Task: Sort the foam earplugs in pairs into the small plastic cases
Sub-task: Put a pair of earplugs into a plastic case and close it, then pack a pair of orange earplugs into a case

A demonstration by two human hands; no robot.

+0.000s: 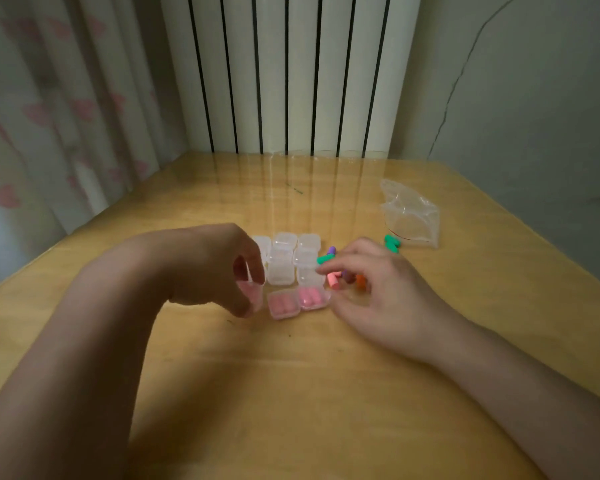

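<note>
Several small clear plastic cases (280,263) stand in a block at the table's middle. In front of them lie two cases holding pink earplugs, one on the left (284,304) and one on the right (313,297). My left hand (219,268) grips another small case (253,293) with pink showing inside, just left of these. My right hand (374,296) curls over a little heap of loose earplugs and pinches a pink earplug (333,281); a dark red earplug (347,278) and an orange earplug (361,280) lie under its fingers. A green earplug (323,259) and a purple earplug (332,251) lie beside the cases.
Two more green earplugs (392,242) lie behind my right hand, next to a crumpled clear plastic bag (409,213). The wooden table (291,393) meets a white radiator at the back, a curtain on the left and a wall on the right.
</note>
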